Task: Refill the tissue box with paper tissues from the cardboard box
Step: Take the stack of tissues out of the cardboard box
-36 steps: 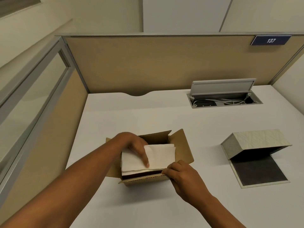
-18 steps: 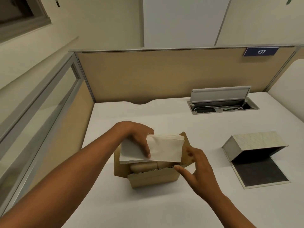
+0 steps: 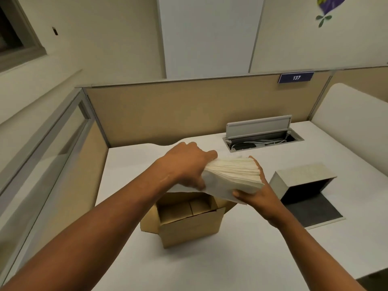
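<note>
A thick stack of white paper tissues (image 3: 233, 177) is held in the air above the open brown cardboard box (image 3: 190, 224), which stands on the white desk and looks hollow inside. My left hand (image 3: 186, 164) grips the stack's left end from above. My right hand (image 3: 257, 191) holds its right end, thumb underneath and fingers behind. The tissue box (image 3: 302, 183), pale grey with a dark inside, lies open on its hinged base to the right, apart from both hands.
A cable hatch (image 3: 262, 135) with its lid raised sits in the white desk (image 3: 252, 259) at the back right. Beige partition panels (image 3: 168, 114) close the desk at the back and left. A white rounded panel stands at the far right.
The tissue stack has been lifted out of the cardboard box and turned on edge. My right hand left the box and took hold of the stack's right end. The camera tilted up.
</note>
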The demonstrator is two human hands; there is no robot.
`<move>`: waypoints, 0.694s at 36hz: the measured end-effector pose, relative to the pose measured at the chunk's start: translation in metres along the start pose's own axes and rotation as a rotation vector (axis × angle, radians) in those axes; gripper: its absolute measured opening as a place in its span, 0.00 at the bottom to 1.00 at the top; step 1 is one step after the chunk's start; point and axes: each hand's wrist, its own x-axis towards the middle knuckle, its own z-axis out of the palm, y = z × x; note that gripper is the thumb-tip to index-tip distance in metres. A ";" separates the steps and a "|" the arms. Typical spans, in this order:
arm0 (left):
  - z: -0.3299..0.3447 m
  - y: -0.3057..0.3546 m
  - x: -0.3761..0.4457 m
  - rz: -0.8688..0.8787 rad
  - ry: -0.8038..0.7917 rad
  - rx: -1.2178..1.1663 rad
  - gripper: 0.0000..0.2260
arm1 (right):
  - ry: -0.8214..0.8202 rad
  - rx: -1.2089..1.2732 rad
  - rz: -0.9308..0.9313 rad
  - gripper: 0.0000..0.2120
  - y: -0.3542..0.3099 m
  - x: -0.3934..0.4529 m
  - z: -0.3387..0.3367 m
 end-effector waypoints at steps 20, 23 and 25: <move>0.034 0.147 0.086 0.048 0.104 -0.060 0.32 | 0.118 0.024 0.010 0.34 0.035 -0.052 -0.168; 0.038 0.169 0.101 0.039 0.095 -0.123 0.33 | 0.106 0.005 -0.013 0.30 0.036 -0.059 -0.197; 0.039 0.183 0.110 0.034 0.094 -0.163 0.35 | 0.113 -0.009 -0.028 0.29 0.036 -0.063 -0.214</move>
